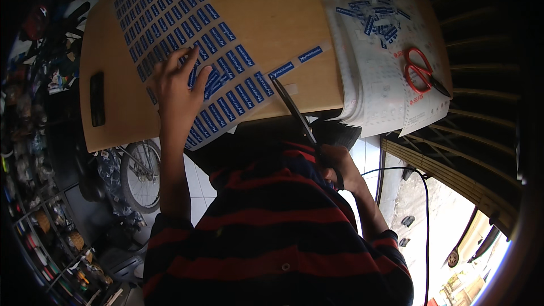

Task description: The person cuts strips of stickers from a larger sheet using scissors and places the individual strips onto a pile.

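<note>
A large sheet of blue labels [164,20] in rows lies slantwise on the wooden table. On it rests my left hand [177,82], fingers apart, the thumb beside a label that sits askew. My right hand [338,165] is closed round the handles of dark-handled scissors [299,114] at the table's near edge. Their blades reach up to the sheet's right corner, and the tips meet a narrow strip of labels [309,55] that sticks out to the right. Whether the strip is still joined to the sheet, I cannot tell.
On the right, white printed sheets [362,88] carry a loose heap of cut blue labels [377,8] and red-handled scissors [419,71]. The wooden table [272,5] has a dark slot at its left. A bicycle wheel [140,175] and crowded shelves stand left; a black cable [426,209] hangs right.
</note>
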A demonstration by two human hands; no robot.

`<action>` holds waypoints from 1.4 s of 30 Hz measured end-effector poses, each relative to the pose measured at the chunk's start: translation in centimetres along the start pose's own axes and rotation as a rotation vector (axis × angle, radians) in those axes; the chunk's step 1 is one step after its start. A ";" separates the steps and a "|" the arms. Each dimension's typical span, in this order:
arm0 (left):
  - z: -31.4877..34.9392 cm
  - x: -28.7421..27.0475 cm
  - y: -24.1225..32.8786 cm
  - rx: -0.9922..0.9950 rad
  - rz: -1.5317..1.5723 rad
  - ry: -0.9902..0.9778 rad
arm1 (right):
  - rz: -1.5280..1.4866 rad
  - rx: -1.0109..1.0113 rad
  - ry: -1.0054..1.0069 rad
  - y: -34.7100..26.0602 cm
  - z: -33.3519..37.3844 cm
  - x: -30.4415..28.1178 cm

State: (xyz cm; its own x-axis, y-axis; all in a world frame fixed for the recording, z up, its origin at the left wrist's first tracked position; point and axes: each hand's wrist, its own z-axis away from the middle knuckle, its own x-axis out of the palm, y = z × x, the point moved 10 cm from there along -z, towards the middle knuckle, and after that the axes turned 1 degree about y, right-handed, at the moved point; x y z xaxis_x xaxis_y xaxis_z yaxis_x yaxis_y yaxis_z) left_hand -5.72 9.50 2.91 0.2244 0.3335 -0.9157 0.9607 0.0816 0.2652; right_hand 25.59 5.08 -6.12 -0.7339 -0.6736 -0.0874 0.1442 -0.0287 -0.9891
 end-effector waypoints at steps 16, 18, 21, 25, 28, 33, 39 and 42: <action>-1.6 5.7 10.0 0.350 0.449 -0.003 | 0.036 0.334 -0.003 0.1 3.2 -4.5; -1.3 5.7 10.0 0.348 0.456 0.020 | 0.014 0.354 -0.015 -0.4 2.8 -4.4; -1.2 5.5 10.0 0.365 0.484 0.086 | 0.006 0.360 -0.017 -1.1 2.1 -4.4; -0.5 4.8 10.2 0.426 0.457 0.185 | 0.032 0.324 -0.009 -1.2 1.6 -4.5; 0.0 4.6 10.7 0.485 0.403 0.208 | 0.082 0.341 -0.023 -1.1 1.0 -4.7; 0.5 4.7 11.0 0.520 0.366 0.196 | 0.111 0.344 -0.002 -1.1 0.3 -5.0; 0.4 4.0 10.8 0.488 0.342 0.242 | 0.085 0.365 0.044 -1.4 -0.2 -5.2; 0.2 3.2 10.0 0.446 0.327 0.272 | 0.097 0.343 0.047 -1.8 -0.3 -5.0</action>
State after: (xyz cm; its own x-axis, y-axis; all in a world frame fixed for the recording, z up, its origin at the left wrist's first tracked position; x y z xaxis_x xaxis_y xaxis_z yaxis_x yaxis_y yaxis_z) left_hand 4.60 11.20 2.56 0.5258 0.5072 -0.6828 0.8379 -0.4469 0.3133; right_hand 28.80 8.69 -3.93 -0.7346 -0.6506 -0.1924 0.4231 -0.2176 -0.8796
